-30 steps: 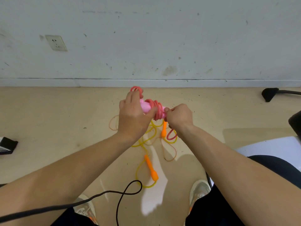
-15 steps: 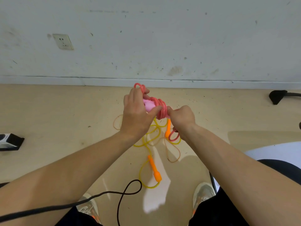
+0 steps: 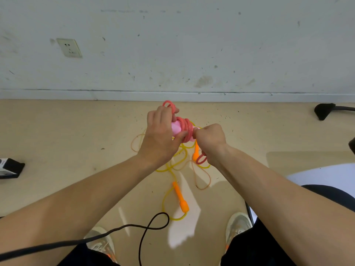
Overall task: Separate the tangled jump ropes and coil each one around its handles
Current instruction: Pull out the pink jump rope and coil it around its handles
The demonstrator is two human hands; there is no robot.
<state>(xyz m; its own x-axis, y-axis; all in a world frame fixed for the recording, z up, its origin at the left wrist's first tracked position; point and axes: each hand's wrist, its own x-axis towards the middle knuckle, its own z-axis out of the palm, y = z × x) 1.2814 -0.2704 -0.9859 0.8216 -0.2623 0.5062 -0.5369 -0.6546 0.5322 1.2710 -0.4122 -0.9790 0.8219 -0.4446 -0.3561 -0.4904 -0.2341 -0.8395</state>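
Nearest you, your two shoes (image 3: 238,225) stand on the floor (image 3: 57,131), and a black cable (image 3: 153,225) loops between them. Just past the cable lies an orange handle (image 3: 180,196) with the yellow rope (image 3: 169,167) curling out of its near end and running up in loose tangles under your hands. A second orange handle (image 3: 196,152) shows between your wrists, partly hidden, and a paler peach loop (image 3: 201,177) lies beside the yellow strands.

Above that heap, your left hand (image 3: 161,137) grips the pink handles (image 3: 175,128), fingers curled over the top and thumb pressed against the coil from below. The pink rope (image 3: 186,129) is wound in tight turns round the handles, held clear of the floor. One loop of it sticks up past your left fingers, and another hangs below your right wrist. Your right hand (image 3: 211,139) is closed, pinching the pink rope at the right end of the coil.

Further off, a black box (image 3: 9,167) sits at the left edge and a black foot (image 3: 324,111) at the right. Beyond them rises the scuffed wall (image 3: 192,45) with a socket (image 3: 69,48).
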